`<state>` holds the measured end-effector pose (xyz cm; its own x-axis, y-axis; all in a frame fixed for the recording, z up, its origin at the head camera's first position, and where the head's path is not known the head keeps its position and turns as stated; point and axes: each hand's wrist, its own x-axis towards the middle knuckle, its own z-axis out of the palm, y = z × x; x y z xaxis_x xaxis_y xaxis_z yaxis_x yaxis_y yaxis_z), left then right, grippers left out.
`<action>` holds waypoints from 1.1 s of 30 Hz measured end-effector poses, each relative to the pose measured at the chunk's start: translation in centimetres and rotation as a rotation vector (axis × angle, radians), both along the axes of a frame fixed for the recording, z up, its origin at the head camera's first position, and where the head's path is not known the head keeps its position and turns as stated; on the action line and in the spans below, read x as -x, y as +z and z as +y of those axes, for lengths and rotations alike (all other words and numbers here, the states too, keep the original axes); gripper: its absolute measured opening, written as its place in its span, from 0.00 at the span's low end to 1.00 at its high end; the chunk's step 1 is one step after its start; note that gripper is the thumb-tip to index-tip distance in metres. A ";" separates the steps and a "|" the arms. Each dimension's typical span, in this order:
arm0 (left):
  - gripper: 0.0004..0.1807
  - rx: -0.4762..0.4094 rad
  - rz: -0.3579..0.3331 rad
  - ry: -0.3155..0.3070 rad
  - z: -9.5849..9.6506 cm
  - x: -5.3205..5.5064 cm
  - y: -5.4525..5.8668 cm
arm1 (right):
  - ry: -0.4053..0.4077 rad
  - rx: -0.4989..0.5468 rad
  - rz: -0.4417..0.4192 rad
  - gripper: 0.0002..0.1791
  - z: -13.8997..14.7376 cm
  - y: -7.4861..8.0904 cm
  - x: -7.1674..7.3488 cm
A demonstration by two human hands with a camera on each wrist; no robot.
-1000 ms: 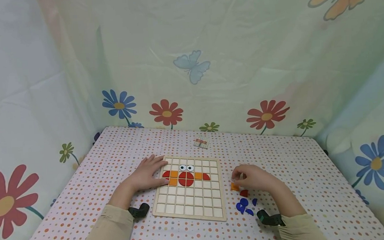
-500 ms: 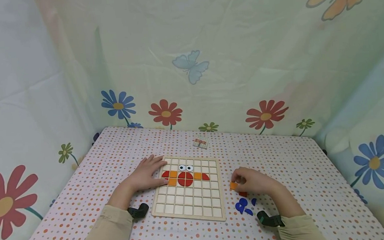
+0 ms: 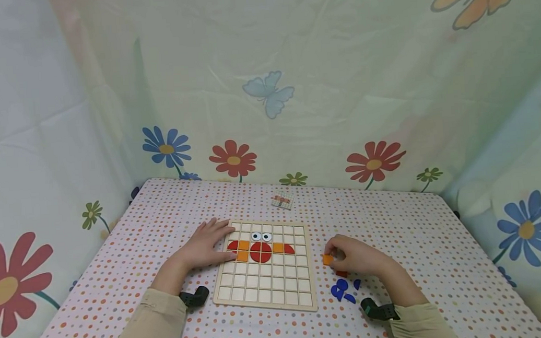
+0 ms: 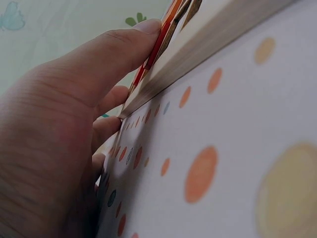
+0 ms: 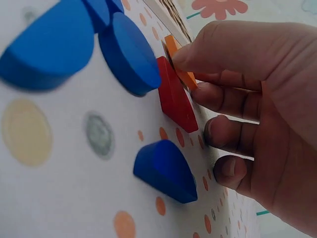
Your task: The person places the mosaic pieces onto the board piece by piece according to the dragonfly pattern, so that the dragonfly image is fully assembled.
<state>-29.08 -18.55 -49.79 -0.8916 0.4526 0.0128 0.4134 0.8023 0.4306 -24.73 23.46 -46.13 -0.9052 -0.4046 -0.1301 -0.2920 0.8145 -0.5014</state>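
Observation:
My left hand (image 3: 204, 246) rests over the left edge of a wooden grid board (image 3: 265, 283), fingers extended. In the left wrist view its thumb (image 4: 124, 47) lies on a red piece at the board's edge. On the board are orange squares (image 3: 242, 256), a red circle of quarter pieces (image 3: 260, 252) and two eye pieces (image 3: 261, 237). To the board's right, my right hand (image 3: 360, 256) pinches an orange square tile (image 5: 183, 64) between thumb and fingers, close over the table. A red piece (image 5: 174, 96) lies right beside it, partly under the hand in the head view.
Several loose blue pieces (image 3: 342, 285), some rounded, lie just nearer than my right hand. A small pattern card (image 3: 282, 200) is behind the board. The dotted tabletop (image 3: 372, 209) meets a flowered curtain (image 3: 310, 129) at the back.
My right hand has shifted slightly toward the near side, covering more of the red piece, and the orange tile shows more fully by its fingertips. The left hand stays on the board.

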 end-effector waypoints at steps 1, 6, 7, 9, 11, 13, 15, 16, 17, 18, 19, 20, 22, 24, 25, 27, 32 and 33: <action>0.46 0.000 0.001 0.000 0.0 0.0 0.0 | 0.008 -0.001 0.005 0.11 0.0 0.0 0.0; 0.45 -0.006 0.000 -0.001 0.1 0.0 0.0 | 0.034 0.005 0.009 0.09 -0.1 0.3 0.0; 0.45 -0.005 0.000 -0.001 0.1 0.0 0.0 | 0.033 0.009 0.005 0.09 -0.2 0.5 0.0; 0.45 -0.003 -0.001 -0.001 0.0 0.0 0.0 | 0.019 0.009 0.001 0.10 -0.5 0.8 0.0; 0.45 -0.003 -0.003 0.000 0.0 0.0 0.0 | 0.002 0.012 -0.005 0.10 -0.9 1.1 -0.1; 0.45 -0.003 -0.004 0.001 0.0 -0.1 0.0 | -0.009 0.023 -0.005 0.11 -1.3 1.5 -0.1; 0.45 -0.005 -0.005 0.000 0.0 -0.1 0.1 | -0.006 0.039 0.003 0.11 -1.8 1.8 -0.2; 0.45 -0.003 -0.004 -0.001 0.0 -0.1 0.1 | 0.005 0.048 0.011 0.11 -2.0 2.0 -0.2; 0.46 -0.002 -0.004 -0.001 0.0 -0.1 0.1 | 0.017 0.048 0.024 0.11 -2.3 2.1 -0.2; 0.46 -0.003 -0.004 -0.003 0.0 -0.1 0.1 | 0.029 0.049 0.036 0.11 -2.6 2.2 -0.2; 0.46 -0.002 -0.005 -0.003 0.0 -0.1 0.1 | 0.042 0.049 0.047 0.11 -2.9 2.3 -0.2; 0.45 -0.003 -0.007 -0.002 0.0 -0.1 0.1 | 0.050 0.050 0.055 0.11 -3.2 2.3 -0.1; 0.45 -0.003 -0.009 0.000 0.0 -0.1 0.2 | 0.068 0.050 0.071 0.11 -3.9 2.4 0.0; 0.45 -0.007 -0.007 0.000 0.1 -0.2 0.2 | 0.085 0.065 0.073 0.11 -4.7 2.6 0.1; 0.45 -0.009 -0.006 0.001 0.1 -0.2 0.2 | 0.094 0.075 0.070 0.11 -5.1 2.7 0.2; 0.45 -0.011 -0.003 0.000 0.2 -0.2 0.3 | 0.113 0.085 0.073 0.11 -5.8 2.8 0.3; 0.45 -0.019 -0.001 -0.003 0.2 -0.3 0.4 | 0.140 0.071 0.089 0.10 -7.8 2.8 0.6; 0.45 -0.020 -0.002 -0.002 0.2 -0.3 0.4 | 0.143 0.068 0.093 0.10 -8.2 2.8 0.7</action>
